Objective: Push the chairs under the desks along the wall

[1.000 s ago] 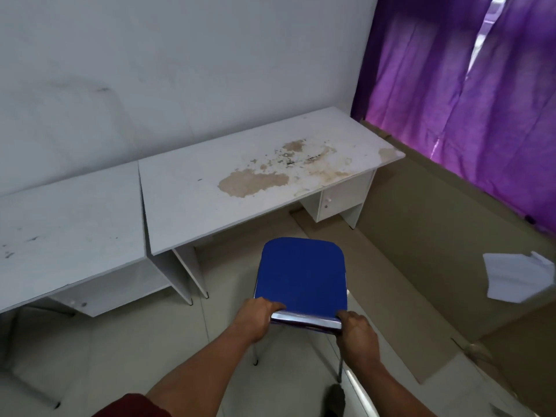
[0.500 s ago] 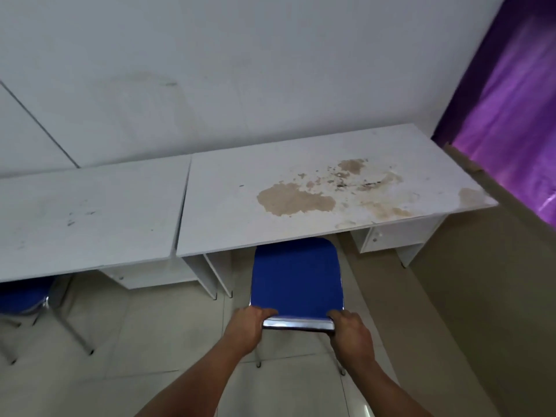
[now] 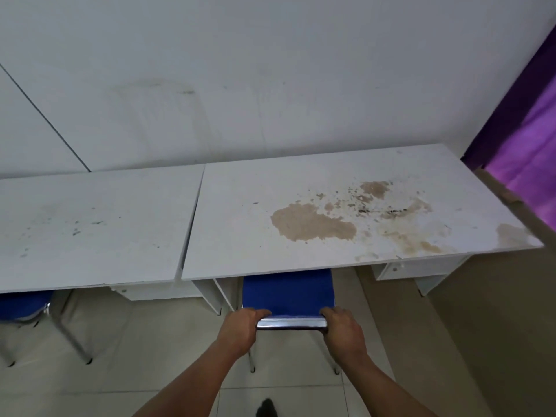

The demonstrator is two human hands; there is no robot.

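Observation:
A blue chair (image 3: 288, 293) with a chrome back rail sits partly under the stained white desk (image 3: 240, 236) on the right; the front of its seat is hidden beneath the desktop. My left hand (image 3: 240, 329) grips the left end of the rail and my right hand (image 3: 343, 331) grips the right end. A second white desk (image 3: 90, 224) stands to the left against the wall. Another blue chair (image 3: 21, 307) shows under that desk at the left edge, mostly hidden.
A white wall runs behind both desks. Purple curtain (image 3: 529, 164) hangs at the far right. A drawer unit (image 3: 418, 267) sits under the right desk's right end, and white desk legs (image 3: 210, 293) stand just left of the chair. Pale floor tiles lie below.
The blue chair has moved forward from the open floor to partly under the stained desk, with both hands staying on its back rail. The view has closed in on the desks.

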